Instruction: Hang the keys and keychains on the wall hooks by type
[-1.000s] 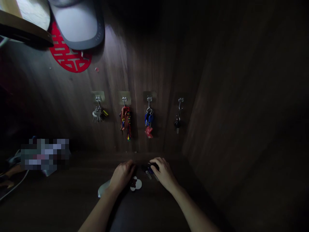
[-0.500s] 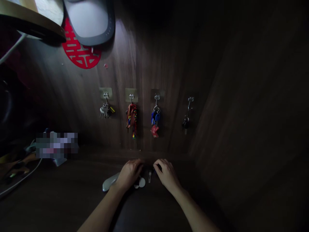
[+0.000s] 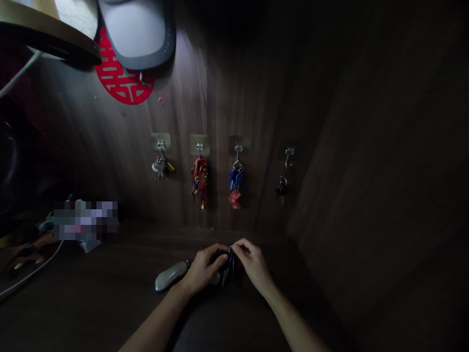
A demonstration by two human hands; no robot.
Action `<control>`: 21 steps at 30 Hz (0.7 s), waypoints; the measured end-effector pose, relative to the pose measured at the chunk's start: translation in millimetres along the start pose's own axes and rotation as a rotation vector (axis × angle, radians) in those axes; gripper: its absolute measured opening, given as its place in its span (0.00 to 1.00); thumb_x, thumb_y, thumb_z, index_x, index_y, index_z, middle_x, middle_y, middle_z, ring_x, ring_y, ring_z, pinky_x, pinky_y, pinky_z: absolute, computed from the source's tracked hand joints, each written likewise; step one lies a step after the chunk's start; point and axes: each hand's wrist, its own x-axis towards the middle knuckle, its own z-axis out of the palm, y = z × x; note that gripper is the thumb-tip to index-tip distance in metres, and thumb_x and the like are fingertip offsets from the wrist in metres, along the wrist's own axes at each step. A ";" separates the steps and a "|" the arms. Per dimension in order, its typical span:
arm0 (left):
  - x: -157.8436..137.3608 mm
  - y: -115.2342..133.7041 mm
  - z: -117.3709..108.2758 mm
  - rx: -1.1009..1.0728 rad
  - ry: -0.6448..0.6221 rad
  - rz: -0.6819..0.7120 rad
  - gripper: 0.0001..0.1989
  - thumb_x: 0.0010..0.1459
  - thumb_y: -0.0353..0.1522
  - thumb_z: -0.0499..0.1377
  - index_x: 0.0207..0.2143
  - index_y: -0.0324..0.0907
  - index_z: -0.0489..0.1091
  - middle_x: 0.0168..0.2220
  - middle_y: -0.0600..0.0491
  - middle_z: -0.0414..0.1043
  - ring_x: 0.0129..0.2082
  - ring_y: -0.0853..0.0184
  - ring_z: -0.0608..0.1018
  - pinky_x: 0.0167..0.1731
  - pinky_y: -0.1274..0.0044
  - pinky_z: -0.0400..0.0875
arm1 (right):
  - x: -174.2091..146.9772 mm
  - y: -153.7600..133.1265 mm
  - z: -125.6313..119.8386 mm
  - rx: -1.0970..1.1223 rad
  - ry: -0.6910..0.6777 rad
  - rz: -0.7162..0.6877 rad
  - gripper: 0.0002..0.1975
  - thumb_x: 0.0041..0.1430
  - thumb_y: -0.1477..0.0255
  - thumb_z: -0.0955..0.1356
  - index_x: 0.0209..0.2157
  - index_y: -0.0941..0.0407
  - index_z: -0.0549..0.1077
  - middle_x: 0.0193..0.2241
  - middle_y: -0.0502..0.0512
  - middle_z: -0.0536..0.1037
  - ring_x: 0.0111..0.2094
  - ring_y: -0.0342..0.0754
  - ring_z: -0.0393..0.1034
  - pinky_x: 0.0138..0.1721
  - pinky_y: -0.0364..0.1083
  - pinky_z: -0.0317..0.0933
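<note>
A small bunch of keys (image 3: 228, 273) hangs from a metal key ring (image 3: 230, 250) just over the dark wooden surface. My right hand (image 3: 251, 256) pinches the ring between thumb and fingers. From the other side, my left hand (image 3: 205, 266) has its thumb and forefinger closed in at the ring and keys; the exact contact is hard to see in the dim light. Left of that hand lies a grey oblong case (image 3: 171, 276). A pale round tag (image 3: 216, 278) shows partly beneath the left hand.
On the wall hang silver keys (image 3: 159, 168), a red beaded bunch (image 3: 200, 178), blue keys with a red tag (image 3: 236, 178) and a dark key (image 3: 282, 188), each from a hook. A red paper cutout (image 3: 126, 88) and a white cable (image 3: 40, 274) are at left.
My hands have lifted the keys slightly, and the ring now shows between my fingers with the keys dangling. The left hand has moved a little right, uncovering more of the grey case.
</note>
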 end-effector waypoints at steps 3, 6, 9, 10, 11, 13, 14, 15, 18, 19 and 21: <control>1.8 -2.2 1.2 -0.051 0.019 -0.039 0.12 0.57 0.38 0.54 0.37 0.41 0.72 0.35 0.54 0.75 0.37 0.66 0.74 0.40 0.79 0.66 | -1.2 -3.3 2.7 0.004 -0.023 -0.004 0.15 0.52 0.59 0.66 0.22 0.56 0.70 0.19 0.47 0.70 0.22 0.43 0.64 0.24 0.40 0.57; 3.7 -4.7 3.1 -0.121 0.034 -0.090 0.13 0.55 0.40 0.56 0.31 0.39 0.71 0.29 0.55 0.72 0.32 0.68 0.72 0.34 0.80 0.66 | -1.8 -2.0 5.7 0.029 -0.027 -0.018 0.13 0.52 0.60 0.66 0.23 0.56 0.71 0.21 0.48 0.72 0.26 0.45 0.66 0.27 0.41 0.59; 5.3 -4.4 4.2 -0.210 0.046 -0.128 0.15 0.53 0.42 0.56 0.26 0.39 0.69 0.24 0.57 0.68 0.27 0.70 0.69 0.29 0.81 0.63 | -2.3 1.5 7.0 0.059 -0.048 0.013 0.13 0.52 0.59 0.66 0.26 0.56 0.71 0.22 0.47 0.71 0.27 0.45 0.66 0.28 0.41 0.60; 5.8 -3.7 4.3 -0.242 0.061 -0.144 0.15 0.52 0.43 0.57 0.25 0.39 0.68 0.23 0.57 0.66 0.26 0.71 0.68 0.29 0.81 0.63 | -2.5 2.3 7.0 0.071 -0.063 0.035 0.14 0.53 0.58 0.66 0.27 0.56 0.71 0.22 0.47 0.71 0.26 0.44 0.66 0.28 0.41 0.60; 6.3 -2.8 4.2 -0.277 0.081 -0.163 0.15 0.51 0.42 0.57 0.24 0.39 0.68 0.22 0.58 0.65 0.25 0.72 0.67 0.28 0.81 0.62 | -2.7 2.7 6.8 0.082 -0.078 0.059 0.15 0.54 0.57 0.65 0.28 0.55 0.71 0.21 0.46 0.70 0.26 0.44 0.66 0.27 0.40 0.60; 7.2 -1.3 3.4 -0.356 0.128 -0.207 0.15 0.49 0.43 0.59 0.23 0.39 0.67 0.21 0.58 0.65 0.24 0.72 0.66 0.27 0.82 0.62 | -2.8 2.1 6.4 0.099 -0.092 0.088 0.16 0.55 0.56 0.63 0.30 0.55 0.71 0.22 0.46 0.70 0.26 0.44 0.66 0.26 0.40 0.61; 7.6 -0.8 2.8 -0.393 0.147 -0.233 0.15 0.48 0.43 0.59 0.22 0.39 0.66 0.21 0.59 0.64 0.23 0.73 0.66 0.26 0.82 0.61 | -2.8 1.3 6.1 0.102 -0.086 0.085 0.17 0.55 0.55 0.63 0.30 0.55 0.71 0.23 0.47 0.71 0.27 0.45 0.67 0.27 0.41 0.62; 7.9 -0.7 2.0 -0.423 0.162 -0.258 0.15 0.47 0.43 0.59 0.22 0.40 0.66 0.20 0.59 0.64 0.22 0.73 0.65 0.25 0.82 0.60 | -2.6 0.4 5.8 0.099 -0.075 0.070 0.17 0.55 0.55 0.63 0.31 0.55 0.72 0.25 0.48 0.72 0.29 0.45 0.68 0.29 0.41 0.63; 8.2 -2.2 -0.6 -0.476 0.172 -0.333 0.17 0.45 0.45 0.60 0.21 0.39 0.66 0.19 0.59 0.62 0.20 0.74 0.64 0.21 0.83 0.57 | -2.2 -1.4 4.9 0.090 -0.041 0.004 0.16 0.56 0.57 0.63 0.35 0.54 0.72 0.32 0.51 0.75 0.36 0.47 0.70 0.37 0.42 0.64; 8.2 -3.3 -1.2 -0.497 0.167 -0.354 0.17 0.45 0.45 0.60 0.22 0.39 0.66 0.19 0.59 0.63 0.19 0.74 0.63 0.21 0.83 0.57 | -2.2 -1.6 4.6 0.088 -0.037 -0.013 0.15 0.57 0.58 0.63 0.36 0.54 0.72 0.34 0.52 0.76 0.37 0.48 0.70 0.38 0.43 0.64; 8.2 -5.8 -1.7 -0.564 0.155 -0.375 0.17 0.45 0.45 0.61 0.23 0.38 0.67 0.20 0.59 0.64 0.19 0.75 0.63 0.21 0.83 0.56 | -2.9 -1.9 4.1 0.055 -0.028 -0.061 0.12 0.57 0.62 0.64 0.39 0.53 0.71 0.36 0.53 0.76 0.38 0.49 0.71 0.38 0.44 0.65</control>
